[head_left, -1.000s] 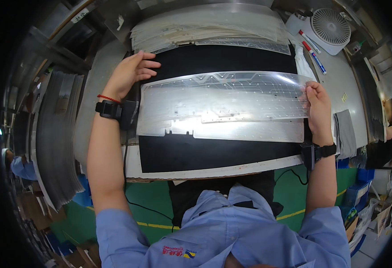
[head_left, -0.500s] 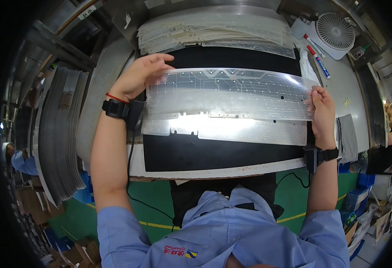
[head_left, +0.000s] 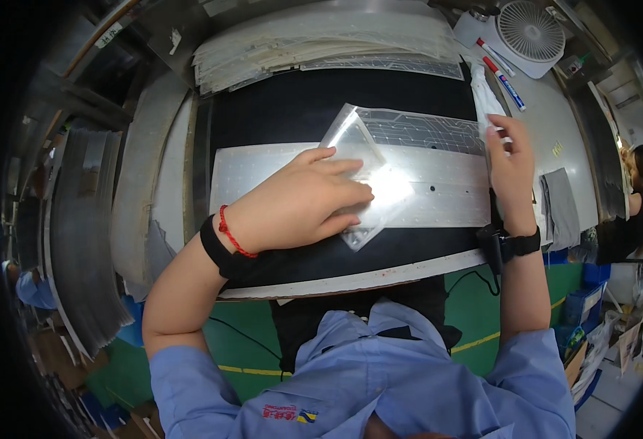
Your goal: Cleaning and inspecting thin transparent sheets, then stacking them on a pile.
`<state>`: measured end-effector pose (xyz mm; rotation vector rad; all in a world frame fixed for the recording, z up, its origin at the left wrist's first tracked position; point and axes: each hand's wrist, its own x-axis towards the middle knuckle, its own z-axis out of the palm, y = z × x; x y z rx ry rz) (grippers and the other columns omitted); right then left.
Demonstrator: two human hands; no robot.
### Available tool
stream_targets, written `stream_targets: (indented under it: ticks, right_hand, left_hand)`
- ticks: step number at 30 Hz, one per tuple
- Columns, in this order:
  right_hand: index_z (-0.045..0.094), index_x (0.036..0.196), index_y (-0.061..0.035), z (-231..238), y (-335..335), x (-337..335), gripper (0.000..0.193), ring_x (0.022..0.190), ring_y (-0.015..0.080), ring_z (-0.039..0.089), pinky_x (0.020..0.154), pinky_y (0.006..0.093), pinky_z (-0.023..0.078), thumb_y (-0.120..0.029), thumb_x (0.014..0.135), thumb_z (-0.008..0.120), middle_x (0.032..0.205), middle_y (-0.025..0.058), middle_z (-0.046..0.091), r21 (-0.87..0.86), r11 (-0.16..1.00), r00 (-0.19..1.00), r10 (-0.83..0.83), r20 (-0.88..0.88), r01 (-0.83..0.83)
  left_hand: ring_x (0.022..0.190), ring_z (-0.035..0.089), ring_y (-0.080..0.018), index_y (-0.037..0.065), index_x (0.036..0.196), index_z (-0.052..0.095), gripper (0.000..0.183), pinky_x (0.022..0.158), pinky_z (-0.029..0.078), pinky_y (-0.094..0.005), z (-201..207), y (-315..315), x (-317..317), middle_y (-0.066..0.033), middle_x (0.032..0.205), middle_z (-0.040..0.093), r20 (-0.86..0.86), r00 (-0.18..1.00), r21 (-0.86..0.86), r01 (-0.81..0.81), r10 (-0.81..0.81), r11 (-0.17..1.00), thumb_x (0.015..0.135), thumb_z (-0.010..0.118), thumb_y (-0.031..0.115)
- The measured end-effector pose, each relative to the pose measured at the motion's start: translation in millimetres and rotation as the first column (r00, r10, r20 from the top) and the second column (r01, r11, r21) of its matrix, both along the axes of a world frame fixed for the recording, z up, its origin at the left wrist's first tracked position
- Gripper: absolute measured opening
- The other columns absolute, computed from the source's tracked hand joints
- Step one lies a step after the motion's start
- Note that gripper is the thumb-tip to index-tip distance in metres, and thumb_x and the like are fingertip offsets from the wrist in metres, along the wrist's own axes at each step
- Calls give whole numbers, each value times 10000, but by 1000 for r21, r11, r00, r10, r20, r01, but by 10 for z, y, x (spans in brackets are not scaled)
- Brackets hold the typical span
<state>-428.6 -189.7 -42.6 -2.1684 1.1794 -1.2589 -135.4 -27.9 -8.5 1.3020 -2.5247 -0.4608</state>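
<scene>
Two long clear plastic circuit films with printed silvery traces lie on a black mat [head_left: 263, 110]. The lower film [head_left: 255, 164] is flat. The upper film [head_left: 431, 130] is folded over, its left part slanting across the lower one. My left hand [head_left: 310, 194] rests over the fold with its fingers spread, slightly blurred; its palm side is hidden. Just past the films' right ends is my right hand [head_left: 513, 157], fingers loosely bent and apart with nothing seen in them. Its fingertips are beside a crumpled white cloth [head_left: 484, 95].
A stack of similar films [head_left: 329, 40] lies at the back. Markers [head_left: 504, 84] and a white fan [head_left: 531, 31] are at the back right. A grey cloth [head_left: 560, 208] lies at the right. Many grey sheets [head_left: 87, 234] stand at the left. Another person [head_left: 640, 190] is at far right.
My left hand has moved from the upper film's left end toward the middle, and that film is now folded over. My right hand has let go of its right end.
</scene>
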Motion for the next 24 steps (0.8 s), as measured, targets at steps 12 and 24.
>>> stream_targets:
  ticks: [12,24]
  right_hand:
    - [660,936,-115,159,752,432,158,749,254,612,618,367,504,-119,778,672,782,54,557,82,788,615,536,-578,-610]
    - [642,1062,-108,53,852,304,305,752,230,605,614,348,506,-84,758,665,813,53,537,47,824,650,479,-590,-564]
  left_hand:
    - [1268,523,-280,108,1135,662,270,1135,286,-519,-76,16,12,-34,1158,682,-150,984,169,121,-96,978,886,657,214]
    - [1308,491,-278,102,1135,665,270,1151,253,-521,-108,-18,47,-25,1175,682,-205,974,215,140,-95,966,877,674,180]
